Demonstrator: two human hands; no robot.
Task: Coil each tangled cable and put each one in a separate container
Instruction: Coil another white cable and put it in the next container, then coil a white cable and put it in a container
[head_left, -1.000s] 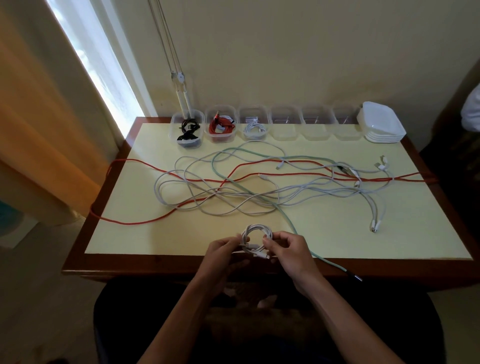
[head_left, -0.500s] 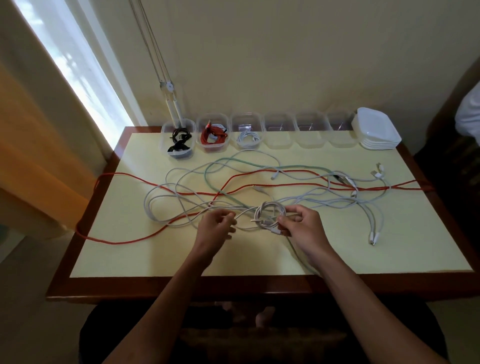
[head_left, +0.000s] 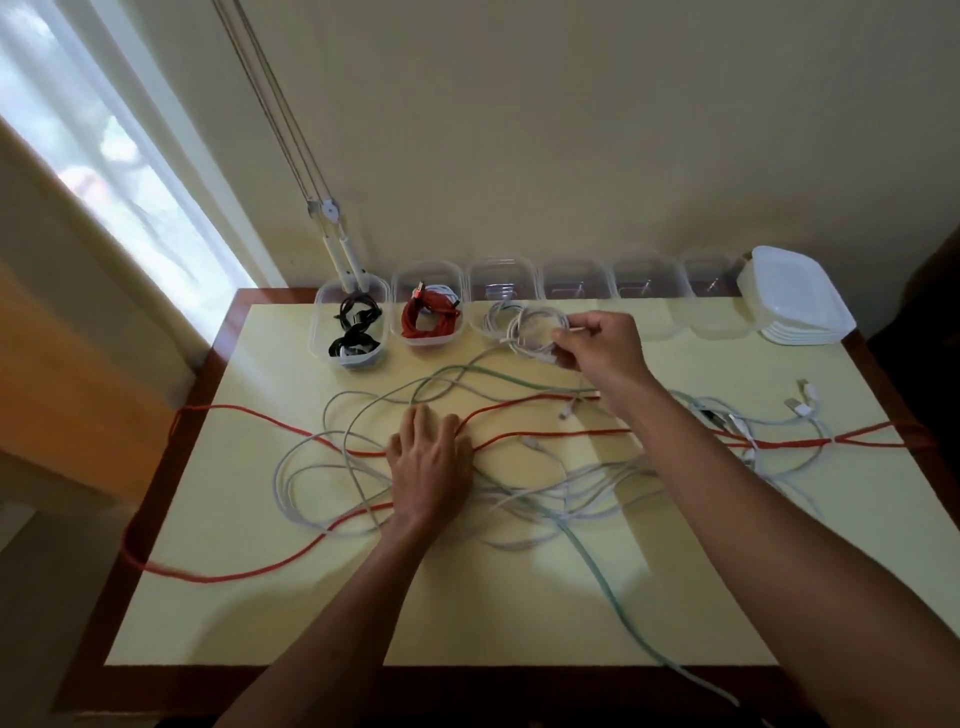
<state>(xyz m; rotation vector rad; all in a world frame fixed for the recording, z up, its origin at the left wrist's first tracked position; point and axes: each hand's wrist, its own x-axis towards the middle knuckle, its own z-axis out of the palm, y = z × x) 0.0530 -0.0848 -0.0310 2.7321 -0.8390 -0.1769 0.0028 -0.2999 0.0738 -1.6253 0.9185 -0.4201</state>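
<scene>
The coiled white cable (head_left: 535, 331) is pinched in the curled fingers of the right hand (head_left: 602, 347), held at the back of the table (head_left: 311, 597) just beside the 3rd clear container (head_left: 503, 280), which already holds a white coil. The left hand (head_left: 428, 467) lies flat, fingers straight, on the tangled cables (head_left: 519, 483), near the long red cable (head_left: 234, 574).

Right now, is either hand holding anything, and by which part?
The right hand pinches the coiled white cable at the coil's right side. The left hand lies flat on the tangle, holding nothing.
</scene>
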